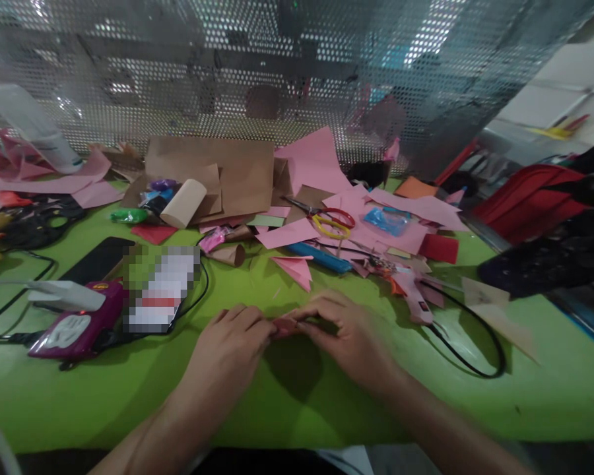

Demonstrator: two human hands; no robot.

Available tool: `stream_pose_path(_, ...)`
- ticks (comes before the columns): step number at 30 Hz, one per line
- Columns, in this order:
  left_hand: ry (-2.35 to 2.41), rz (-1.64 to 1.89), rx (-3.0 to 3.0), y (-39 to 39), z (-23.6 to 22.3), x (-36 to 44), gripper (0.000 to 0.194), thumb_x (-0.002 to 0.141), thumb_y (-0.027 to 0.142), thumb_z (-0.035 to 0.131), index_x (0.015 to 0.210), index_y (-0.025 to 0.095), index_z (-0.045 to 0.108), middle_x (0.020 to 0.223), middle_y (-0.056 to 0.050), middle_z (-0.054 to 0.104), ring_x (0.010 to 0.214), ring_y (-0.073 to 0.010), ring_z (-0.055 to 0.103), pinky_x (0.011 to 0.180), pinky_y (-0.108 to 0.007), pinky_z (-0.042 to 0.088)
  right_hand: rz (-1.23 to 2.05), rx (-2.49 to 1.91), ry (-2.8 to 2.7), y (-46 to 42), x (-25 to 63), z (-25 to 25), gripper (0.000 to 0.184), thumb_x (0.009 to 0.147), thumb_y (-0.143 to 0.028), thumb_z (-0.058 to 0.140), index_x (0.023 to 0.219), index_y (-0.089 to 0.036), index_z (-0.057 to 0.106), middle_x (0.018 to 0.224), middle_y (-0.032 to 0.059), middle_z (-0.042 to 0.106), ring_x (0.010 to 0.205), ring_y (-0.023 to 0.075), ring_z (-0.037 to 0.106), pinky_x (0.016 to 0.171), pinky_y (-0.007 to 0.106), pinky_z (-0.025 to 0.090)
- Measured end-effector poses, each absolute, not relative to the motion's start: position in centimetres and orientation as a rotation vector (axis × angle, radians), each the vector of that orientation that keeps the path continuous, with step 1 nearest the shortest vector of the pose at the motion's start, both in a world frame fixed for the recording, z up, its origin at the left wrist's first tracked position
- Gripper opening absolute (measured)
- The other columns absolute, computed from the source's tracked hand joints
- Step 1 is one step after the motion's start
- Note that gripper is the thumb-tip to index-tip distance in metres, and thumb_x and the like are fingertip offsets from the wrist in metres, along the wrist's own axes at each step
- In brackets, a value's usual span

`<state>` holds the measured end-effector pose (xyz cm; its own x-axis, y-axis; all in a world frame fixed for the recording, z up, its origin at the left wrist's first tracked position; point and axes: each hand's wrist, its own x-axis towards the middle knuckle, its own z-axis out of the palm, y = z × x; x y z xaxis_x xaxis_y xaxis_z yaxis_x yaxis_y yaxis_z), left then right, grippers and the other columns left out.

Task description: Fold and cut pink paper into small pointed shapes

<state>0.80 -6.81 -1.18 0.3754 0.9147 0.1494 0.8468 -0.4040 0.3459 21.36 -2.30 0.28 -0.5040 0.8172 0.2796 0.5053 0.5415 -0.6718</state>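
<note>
Between my two hands, just above the green tabletop [242, 284], is a small piece of pink paper [286, 324]. My left hand [235, 340] pinches its left end, fingers curled over it. At its right end, the thumb and fingertips of my right hand [344, 330] close on the paper. Part of the piece is hidden by my fingers, so its full shape does not show. A folded pink paper piece [296, 269] lies on the table just beyond my hands. A pink glue gun [413, 297] rests to the right of my right hand.
Behind lie scissors [331, 221], a blue cutter [319, 257], pink paper scraps [317, 158] and brown cardboard [218, 171]. At left are a purple power strip [79, 330] with a white charger [66, 295] and a phone [163, 290]. The glue gun's black cord [499, 356] loops at right.
</note>
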Motion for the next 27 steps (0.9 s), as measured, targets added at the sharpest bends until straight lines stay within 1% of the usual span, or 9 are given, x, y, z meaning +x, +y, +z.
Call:
stream_pose_path(4,1.589,0.436,2.405,-6.8,-1.1,1.0,0.017,0.091,0.010,0.055,0.092,0.019,0.070,0.088,-0.003,0.069,0.083,-0.0240,0.062,0.074,-0.040,0.047,0.684,-1.035,-2.341,-2.4,21.0,0.1,0.013,0.090,-0.017,0.064,0.097,-0.023,0.072,0.092,0.0036,0.069,0.090,0.0189,0.063,0.077,0.031,0.049)
stream_pose_path(7,1.584,0.429,2.367,-6.8,-1.1,1.0,0.017,0.090,0.010,0.056,0.094,0.020,0.069,0.091,-0.003,0.068,0.085,-0.0247,0.061,0.076,-0.042,0.047,0.617,-1.059,-2.429,-2.4,20.9,-0.2,0.021,0.085,-0.009,0.064,0.100,-0.022,0.071,0.095,0.0044,0.069,0.091,0.0199,0.062,0.077,0.032,0.048)
stream_pose_path(9,1.559,0.476,2.302,-6.9,-1.1,0.7,0.019,0.087,0.009,0.060,0.099,0.021,0.068,0.096,-0.002,0.068,0.089,-0.0242,0.061,0.079,-0.042,0.048,0.568,-1.072,-2.483,-2.5,20.9,-0.3,0.027,0.081,-0.006,0.065,0.103,-0.022,0.070,0.097,0.0044,0.068,0.092,0.0207,0.061,0.078,0.033,0.047)
stream_pose_path(12,1.500,0.583,2.196,-7.0,-1.1,-0.1,0.038,0.080,0.008,0.070,0.114,0.025,0.063,0.107,-0.001,0.067,0.098,-0.0228,0.060,0.085,-0.039,0.048,0.550,-1.064,-2.536,-2.5,20.9,-0.4,0.024,0.082,-0.008,0.066,0.101,-0.022,0.070,0.095,0.0035,0.068,0.091,0.0208,0.060,0.077,0.033,0.046)
stream_pose_path(14,1.498,0.621,2.170,-7.0,-1.0,-1.0,0.046,0.078,0.009,0.073,0.119,0.026,0.061,0.112,-0.002,0.065,0.103,-0.0229,0.059,0.088,-0.039,0.047,0.562,-1.059,-2.539,-2.5,20.9,-0.3,0.019,0.083,-0.010,0.066,0.097,-0.022,0.070,0.094,0.0037,0.068,0.090,0.0208,0.060,0.075,0.033,0.045)
stream_pose_path(17,1.509,0.607,2.168,-6.8,-0.8,-2.0,0.041,0.080,0.010,0.070,0.118,0.025,0.063,0.111,-0.003,0.066,0.104,-0.0226,0.059,0.089,-0.037,0.047,0.599,-1.034,-2.525,-2.5,20.7,-0.1,0.014,0.084,-0.009,0.064,0.091,-0.021,0.068,0.094,0.0040,0.068,0.090,0.0208,0.060,0.077,0.034,0.045)
stream_pose_path(19,1.492,0.574,2.164,-6.7,-0.6,-2.3,0.037,0.083,0.007,0.066,0.115,0.025,0.065,0.106,-0.002,0.067,0.100,-0.0216,0.060,0.088,-0.036,0.047,0.627,-1.011,-2.520,-2.5,20.7,-0.1,0.017,0.082,-0.005,0.062,0.088,-0.021,0.067,0.092,0.0031,0.069,0.089,0.0202,0.060,0.078,0.034,0.044)
stream_pose_path(24,1.454,0.533,2.118,-6.7,-0.2,-2.3,0.032,0.086,0.005,0.061,0.111,0.023,0.067,0.098,-0.001,0.070,0.094,-0.0203,0.062,0.084,-0.034,0.046,0.610,-1.016,-2.547,-2.5,21.0,-0.2,0.039,0.075,0.003,0.053,0.102,-0.022,0.067,0.097,0.0036,0.068,0.092,0.0210,0.059,0.079,0.034,0.044)
stream_pose_path(27,1.451,0.551,2.069,-6.9,0.0,-2.2,0.033,0.088,0.009,0.060,0.116,0.024,0.066,0.104,-0.002,0.071,0.097,-0.0211,0.062,0.086,-0.034,0.045,0.560,-1.057,-2.567,-2.4,21.2,-0.3,0.037,0.075,0.001,0.052,0.101,-0.021,0.066,0.097,0.0047,0.066,0.092,0.0220,0.057,0.079,0.035,0.043)
